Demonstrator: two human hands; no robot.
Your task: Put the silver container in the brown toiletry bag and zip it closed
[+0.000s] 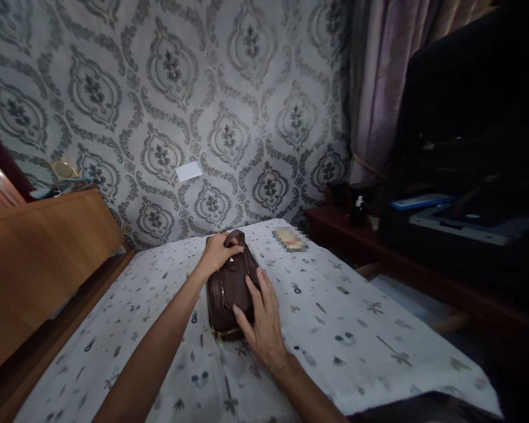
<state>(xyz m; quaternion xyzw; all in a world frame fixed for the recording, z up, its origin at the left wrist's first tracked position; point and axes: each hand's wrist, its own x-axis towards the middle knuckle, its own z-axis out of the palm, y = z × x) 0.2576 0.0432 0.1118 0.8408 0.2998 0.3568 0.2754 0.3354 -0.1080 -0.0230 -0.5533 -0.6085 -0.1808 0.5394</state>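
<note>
A dark brown handbag [235, 288] lies on the patterned white cover, its carry handle at the far end. Gold-coloured zips and fittings show on its front and near edge. At the far left of the bag, my left hand [215, 255] grips it beside the handle [237, 236], thumb across the front and the other fingers partly hidden behind. Resting against the right side of the bag is my right hand [264, 317], open, with its fingers spread and the thumb over the lower front.
The white printed cover [335, 364] spreads around the bag. Beyond it to the right lies a pixelated flat item [291, 239]. A wooden panel [48, 258] borders the left. At right are a dark red ledge [330, 220], a small dropper bottle [358, 211] and a large dark screen-like object [476, 135].
</note>
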